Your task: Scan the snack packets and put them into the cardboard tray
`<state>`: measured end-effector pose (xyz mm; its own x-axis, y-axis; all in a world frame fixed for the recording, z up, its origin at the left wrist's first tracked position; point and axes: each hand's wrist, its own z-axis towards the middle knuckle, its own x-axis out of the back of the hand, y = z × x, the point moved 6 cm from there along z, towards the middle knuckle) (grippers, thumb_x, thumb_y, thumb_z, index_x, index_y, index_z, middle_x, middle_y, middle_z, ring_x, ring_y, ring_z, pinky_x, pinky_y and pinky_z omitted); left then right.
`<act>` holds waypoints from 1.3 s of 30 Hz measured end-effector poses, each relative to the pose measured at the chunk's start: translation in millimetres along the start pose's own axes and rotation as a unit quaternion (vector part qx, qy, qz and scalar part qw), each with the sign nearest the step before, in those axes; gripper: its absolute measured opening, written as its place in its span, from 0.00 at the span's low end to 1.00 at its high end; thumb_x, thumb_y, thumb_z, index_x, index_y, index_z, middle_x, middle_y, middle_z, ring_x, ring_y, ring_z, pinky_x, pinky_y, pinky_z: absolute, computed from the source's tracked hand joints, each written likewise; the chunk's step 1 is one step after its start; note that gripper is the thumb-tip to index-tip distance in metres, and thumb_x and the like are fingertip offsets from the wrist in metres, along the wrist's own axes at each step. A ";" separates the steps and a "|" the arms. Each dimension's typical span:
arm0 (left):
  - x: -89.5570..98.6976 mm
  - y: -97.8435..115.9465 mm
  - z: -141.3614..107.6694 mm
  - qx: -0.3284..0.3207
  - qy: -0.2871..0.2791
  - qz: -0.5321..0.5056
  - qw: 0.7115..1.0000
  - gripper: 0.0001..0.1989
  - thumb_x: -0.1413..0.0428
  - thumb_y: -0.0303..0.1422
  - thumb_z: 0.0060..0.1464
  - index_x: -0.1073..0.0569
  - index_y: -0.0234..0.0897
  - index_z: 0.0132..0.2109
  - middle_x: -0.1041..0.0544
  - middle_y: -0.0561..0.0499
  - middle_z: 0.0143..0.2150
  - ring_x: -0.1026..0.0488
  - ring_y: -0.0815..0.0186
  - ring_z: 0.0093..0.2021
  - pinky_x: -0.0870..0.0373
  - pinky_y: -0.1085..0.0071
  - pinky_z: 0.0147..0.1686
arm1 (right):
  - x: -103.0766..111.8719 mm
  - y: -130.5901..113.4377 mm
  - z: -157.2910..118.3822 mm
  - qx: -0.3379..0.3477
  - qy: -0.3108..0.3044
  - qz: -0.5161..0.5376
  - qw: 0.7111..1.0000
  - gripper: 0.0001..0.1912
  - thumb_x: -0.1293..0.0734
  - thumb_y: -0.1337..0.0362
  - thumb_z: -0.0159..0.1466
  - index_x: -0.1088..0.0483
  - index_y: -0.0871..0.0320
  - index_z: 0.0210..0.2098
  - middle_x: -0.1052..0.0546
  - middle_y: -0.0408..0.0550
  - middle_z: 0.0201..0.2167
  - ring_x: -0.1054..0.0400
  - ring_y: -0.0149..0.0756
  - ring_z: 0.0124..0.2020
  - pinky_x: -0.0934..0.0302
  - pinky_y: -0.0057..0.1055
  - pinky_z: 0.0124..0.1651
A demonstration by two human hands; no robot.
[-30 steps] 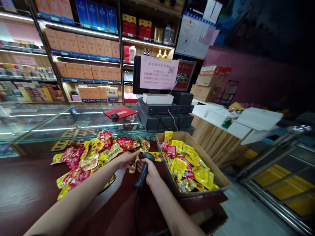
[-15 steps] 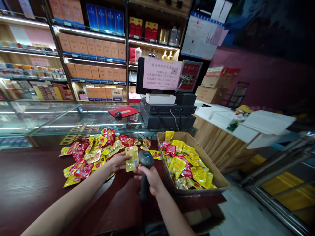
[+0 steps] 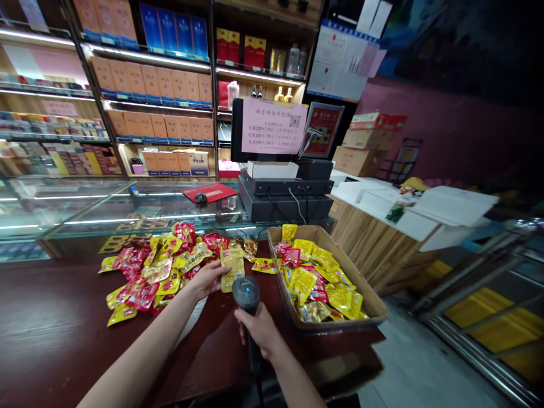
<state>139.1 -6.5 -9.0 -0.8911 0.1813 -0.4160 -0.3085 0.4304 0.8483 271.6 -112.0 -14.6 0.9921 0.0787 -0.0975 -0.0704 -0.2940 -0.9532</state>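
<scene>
- Right hand (image 3: 260,330): closed around a barcode scanner (image 3: 246,291).
- Left hand (image 3: 209,281): pinching a gold foil packet (image 3: 232,273), at the barcode scanner's 11 o'clock.
- Cardboard box (image 3: 357,272): 3 o'clock of that packet; packet heap (image 3: 158,270): 9 o'clock.

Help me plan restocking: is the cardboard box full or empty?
Partly full: packets lie heaped inside the cardboard box, below its right rim.

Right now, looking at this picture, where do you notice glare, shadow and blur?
Head view: white streaks glare on the flat glass counter; head view: shadow darkens the reddish wooden tabletop left of the black handheld scanner; head view: the silvery metal railing at right looks smeared.
</scene>
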 end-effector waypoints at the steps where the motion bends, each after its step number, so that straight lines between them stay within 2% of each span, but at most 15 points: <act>1: -1.2 1.3 -0.8 -0.003 -0.002 0.000 1.000 0.20 0.36 0.27 0.45 0.28 0.35 0.47 0.21 0.44 0.41 0.22 0.63 0.34 0.25 0.71 0.30 | -0.9 -1.0 0.1 -0.001 0.001 -0.001 1.000 0.10 0.35 0.61 0.50 0.38 0.58 0.18 0.38 0.36 0.08 0.47 0.25 0.09 0.50 0.23 0.13; 9: -2.9 11.9 -5.6 -0.010 0.002 0.006 1.000 0.21 0.36 0.27 0.44 0.28 0.35 0.47 0.21 0.44 0.41 0.23 0.65 0.32 0.25 0.73 0.29 | -6.7 -11.6 -2.4 0.007 -0.004 -0.007 1.000 0.09 0.35 0.61 0.49 0.38 0.58 0.17 0.38 0.36 0.07 0.49 0.24 0.08 0.51 0.23 0.13; 13: -5.1 16.4 -6.4 -0.014 -0.007 0.011 1.000 0.20 0.36 0.27 0.44 0.28 0.36 0.47 0.22 0.44 0.44 0.23 0.64 0.34 0.25 0.72 0.30 | -5.2 -12.1 -1.1 -0.005 0.001 -0.013 1.000 0.09 0.36 0.62 0.49 0.37 0.59 0.17 0.38 0.37 0.07 0.48 0.25 0.08 0.51 0.23 0.13; 16: -5.8 17.7 -6.1 -0.020 -0.008 0.012 1.000 0.19 0.36 0.27 0.44 0.28 0.36 0.46 0.22 0.44 0.45 0.23 0.63 0.36 0.25 0.70 0.31 | -4.7 -11.8 -0.5 -0.009 0.001 -0.016 1.000 0.08 0.36 0.62 0.49 0.37 0.58 0.17 0.38 0.37 0.07 0.48 0.25 0.09 0.50 0.24 0.13; 20: -7.7 16.6 -8.2 -0.012 -0.013 0.013 1.000 0.19 0.35 0.28 0.43 0.27 0.36 0.45 0.22 0.44 0.44 0.23 0.63 0.34 0.25 0.70 0.32 | -2.5 -15.5 -2.5 -0.004 0.010 0.009 1.000 0.07 0.35 0.62 0.48 0.37 0.59 0.19 0.38 0.37 0.08 0.48 0.25 0.10 0.50 0.24 0.14; 23: -10.4 15.8 -15.5 0.009 -0.011 0.019 1.000 0.19 0.35 0.29 0.42 0.27 0.35 0.44 0.21 0.45 0.41 0.23 0.63 0.33 0.25 0.70 0.32 | 7.8 -28.9 -4.8 0.029 0.057 0.042 0.997 0.05 0.33 0.65 0.47 0.32 0.61 0.22 0.31 0.39 0.14 0.41 0.26 0.15 0.45 0.24 0.20; 26: -13.0 14.7 -27.6 0.052 -0.009 0.010 0.999 0.18 0.36 0.33 0.45 0.28 0.34 0.44 0.21 0.45 0.38 0.23 0.62 0.34 0.26 0.68 0.35 | 21.0 -46.5 -3.6 0.064 0.094 0.110 0.987 0.11 0.30 0.69 0.44 0.28 0.61 0.29 0.24 0.42 0.26 0.32 0.30 0.28 0.37 0.25 0.35; 29: -19.1 13.6 -43.0 0.120 -0.061 -0.015 0.991 0.21 0.43 0.45 0.51 0.28 0.33 0.46 0.21 0.43 0.37 0.23 0.59 0.36 0.26 0.65 0.36 | 23.1 -54.6 4.5 0.012 0.034 0.207 0.978 0.15 0.31 0.71 0.42 0.29 0.60 0.32 0.23 0.45 0.31 0.29 0.36 0.36 0.35 0.32 0.43; 33: -25.7 20.7 -64.8 0.186 -0.131 -0.052 0.973 0.33 0.54 0.56 0.53 0.30 0.31 0.49 0.22 0.38 0.40 0.24 0.53 0.43 0.28 0.59 0.41 | 17.7 -64.2 8.4 -0.067 -0.104 0.294 0.948 0.10 0.34 0.72 0.46 0.32 0.61 0.30 0.24 0.50 0.37 0.29 0.41 0.44 0.36 0.41 0.48; 36: -33.2 30.3 -76.2 0.201 -0.158 -0.064 0.965 0.39 0.57 0.60 0.50 0.33 0.30 0.54 0.24 0.35 0.47 0.28 0.50 0.50 0.29 0.57 0.43 | 23.3 -70.2 2.5 -0.104 -0.128 0.316 0.934 0.08 0.36 0.74 0.49 0.33 0.62 0.30 0.24 0.52 0.41 0.30 0.41 0.48 0.38 0.42 0.51; 39: -48.8 37.8 -81.8 0.210 -0.188 -0.045 0.958 0.42 0.59 0.61 0.50 0.35 0.29 0.56 0.27 0.33 0.50 0.29 0.47 0.51 0.30 0.55 0.42 | 34.1 -78.2 -7.6 -0.105 -0.133 0.322 0.931 0.08 0.37 0.74 0.50 0.34 0.61 0.31 0.24 0.52 0.41 0.31 0.41 0.49 0.38 0.43 0.52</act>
<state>143.7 -71.4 70.2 -0.6598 0.3994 -0.6365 -0.1465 0.7624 0.6303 311.6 -93.5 58.7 0.6881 0.0456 -0.7241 -0.5931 -0.5396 -0.5976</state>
